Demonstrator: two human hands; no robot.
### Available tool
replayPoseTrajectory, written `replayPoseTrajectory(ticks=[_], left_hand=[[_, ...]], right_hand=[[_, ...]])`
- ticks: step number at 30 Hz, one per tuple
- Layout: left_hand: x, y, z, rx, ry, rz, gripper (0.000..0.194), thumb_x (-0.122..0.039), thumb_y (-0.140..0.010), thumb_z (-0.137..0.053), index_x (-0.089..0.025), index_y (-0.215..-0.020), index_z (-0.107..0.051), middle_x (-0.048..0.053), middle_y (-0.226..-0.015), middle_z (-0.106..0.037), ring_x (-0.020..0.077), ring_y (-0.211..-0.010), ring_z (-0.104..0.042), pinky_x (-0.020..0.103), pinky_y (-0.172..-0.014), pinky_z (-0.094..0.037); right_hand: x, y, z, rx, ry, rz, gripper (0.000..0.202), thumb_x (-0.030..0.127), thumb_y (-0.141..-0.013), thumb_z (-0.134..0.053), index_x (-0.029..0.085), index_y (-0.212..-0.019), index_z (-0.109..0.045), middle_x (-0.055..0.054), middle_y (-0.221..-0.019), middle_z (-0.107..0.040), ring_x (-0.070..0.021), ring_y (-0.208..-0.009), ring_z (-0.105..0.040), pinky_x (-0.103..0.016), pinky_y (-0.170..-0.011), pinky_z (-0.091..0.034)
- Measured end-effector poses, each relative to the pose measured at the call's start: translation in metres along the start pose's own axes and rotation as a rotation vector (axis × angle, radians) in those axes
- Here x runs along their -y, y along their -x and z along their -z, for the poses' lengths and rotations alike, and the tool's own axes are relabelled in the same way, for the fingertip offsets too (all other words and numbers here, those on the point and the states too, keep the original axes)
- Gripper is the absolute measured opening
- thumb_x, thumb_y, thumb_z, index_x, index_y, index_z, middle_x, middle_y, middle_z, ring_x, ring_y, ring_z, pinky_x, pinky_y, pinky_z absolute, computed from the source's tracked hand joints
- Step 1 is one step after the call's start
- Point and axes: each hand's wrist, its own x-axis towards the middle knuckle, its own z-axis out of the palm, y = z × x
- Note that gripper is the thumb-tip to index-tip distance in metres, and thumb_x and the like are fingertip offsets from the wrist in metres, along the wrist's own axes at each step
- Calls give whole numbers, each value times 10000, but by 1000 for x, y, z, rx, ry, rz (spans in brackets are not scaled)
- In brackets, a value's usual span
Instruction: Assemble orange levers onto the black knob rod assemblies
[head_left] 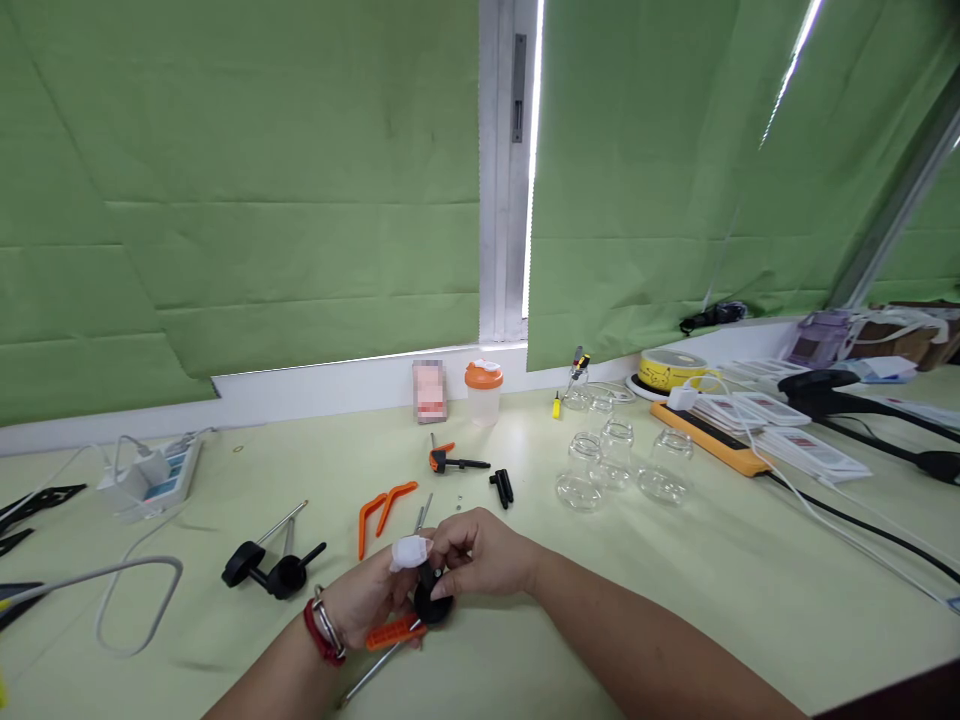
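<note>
My left hand (367,600) has a white wrap on one finger and is closed around a part with a round black body (433,606), an orange handle (394,632) and a thin metal rod (371,674). From the right, my right hand (487,550) pinches the upper side of the black body with thumb and fingers. The fingers partly cover where the pieces meet. Just beyond my hands lie two bent orange pieces (390,505). A similar orange-and-black assembly (450,460) and short black cylinders (502,488) are farther back.
Left of my hands sits a black assembly with metal rods (277,572). A white power strip (166,482) and looping cable (176,590) are further left. Clear glass jars (585,475), an orange-lidded cup (484,395) and an orange power strip (709,440) stand toward the back and right.
</note>
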Motion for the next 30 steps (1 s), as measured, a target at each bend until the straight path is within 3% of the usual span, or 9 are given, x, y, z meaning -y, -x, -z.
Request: replayPoseTrajectory(ticks=[10,18,24,30], left_hand=[[0,1,-2,-96,16,33,547,-557,-702,-580,-225,-1134,-532,-35,-548,-477,202,-573,-554,309,-494,-460],[3,-1,0,-143,41,32,550,-547,-686,-602,-207,-1114,-541,-61,-506,-407,179,-530,-512,338,-498,-476],[-1,2,-2,-55,37,23,597,-554,-676,-603,-222,-1165,-522,-11,-605,-519,230,-630,-583,334,-510,-483],[-3,2,-5,-52,8,14,574,-552,-687,-584,-219,-1153,-538,-28,-566,-474,197,-587,-555,299,-487,-478]], right_hand=[[6,-1,0,9,-22,92,285,367,-592,-797,150,-686,-637,-7,-750,-580,-94,-616,-459,-231,-574,-396],[6,0,-1,0,-25,62,315,394,-577,-802,146,-681,-639,-7,-736,-571,-97,-622,-464,-233,-578,-400],[5,-1,-1,-9,-38,45,346,415,-554,-809,141,-681,-639,0,-717,-563,-91,-612,-459,-224,-558,-390],[4,0,-1,-10,-25,47,318,380,-564,-807,139,-687,-642,4,-723,-570,-75,-585,-428,-209,-530,-365]])
